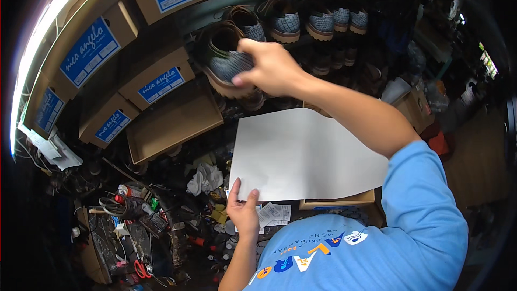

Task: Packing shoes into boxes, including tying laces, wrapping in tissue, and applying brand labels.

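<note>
a: what have i got in my right hand (269,67) here?

b: from my seat i see it raised to the shelf, fingers curled and clamped around the heel end of a shoe (229,64). the shoe is brown with a grey-blue woven panel and a pale sole, and it sits at the left end of a row of matching shoes (318,21) lined along that shelf.

a: is the shoe lifted off the shelf?

b: i cannot tell. the hand covers its back end, and the shelf edge under it is dark.

a: and my left hand (243,213)?

b: low in the picture, pinching the lower left corner of a large white sheet of paper (301,156). thumb on top, fingers under the edge, closed on it. the sheet lies flat over an open cardboard box (336,202), of which only the near rim shows below the paper.

a: what surrounds all that?

b: to the left, stacked brown shoe boxes with blue labels (89,51), and one open empty box (172,124) tilted just below them. under those, a cluttered bench with crumpled white paper (204,179), red-handled scissors (141,269) and small tools. a bright strip light (37,37) curves along the upper left rim. my blue sleeve (425,205) fills the lower right.
</note>
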Tool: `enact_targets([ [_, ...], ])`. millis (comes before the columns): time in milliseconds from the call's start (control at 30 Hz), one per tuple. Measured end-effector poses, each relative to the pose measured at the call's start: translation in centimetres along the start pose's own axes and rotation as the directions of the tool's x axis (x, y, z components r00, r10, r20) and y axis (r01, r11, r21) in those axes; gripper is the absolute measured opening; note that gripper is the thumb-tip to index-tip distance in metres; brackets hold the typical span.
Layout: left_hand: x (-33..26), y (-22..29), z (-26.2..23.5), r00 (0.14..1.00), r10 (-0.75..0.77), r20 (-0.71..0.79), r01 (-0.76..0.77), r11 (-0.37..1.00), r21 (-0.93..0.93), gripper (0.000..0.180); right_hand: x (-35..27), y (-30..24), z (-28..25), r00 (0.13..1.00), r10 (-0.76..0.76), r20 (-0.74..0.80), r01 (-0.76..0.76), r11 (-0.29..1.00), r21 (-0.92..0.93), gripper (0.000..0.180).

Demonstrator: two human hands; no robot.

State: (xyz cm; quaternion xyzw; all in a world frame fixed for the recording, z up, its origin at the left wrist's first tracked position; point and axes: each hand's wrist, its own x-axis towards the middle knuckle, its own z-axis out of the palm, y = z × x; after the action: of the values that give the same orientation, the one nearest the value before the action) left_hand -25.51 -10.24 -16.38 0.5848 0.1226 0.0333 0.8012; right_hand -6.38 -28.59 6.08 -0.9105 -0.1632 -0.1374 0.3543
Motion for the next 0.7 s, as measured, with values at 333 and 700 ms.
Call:
enact_targets([
  [333,0.9,1.5,-2.0,1.0,0.017,-0.025,-0.015,0.997,0.077,0.053,-29.2,1.5,-7.5,0.978,0.039,-0.203,-0.03,0.998,0.048,0.039],
  [700,-0.3,4.9,1.2,0.957,0.283,0.064,-0.291,0.933,0.214,0.046,-34.3,5.3,-1.6,0.902,0.424,-0.077,-0.43,0.873,-0.232,0.037],
])
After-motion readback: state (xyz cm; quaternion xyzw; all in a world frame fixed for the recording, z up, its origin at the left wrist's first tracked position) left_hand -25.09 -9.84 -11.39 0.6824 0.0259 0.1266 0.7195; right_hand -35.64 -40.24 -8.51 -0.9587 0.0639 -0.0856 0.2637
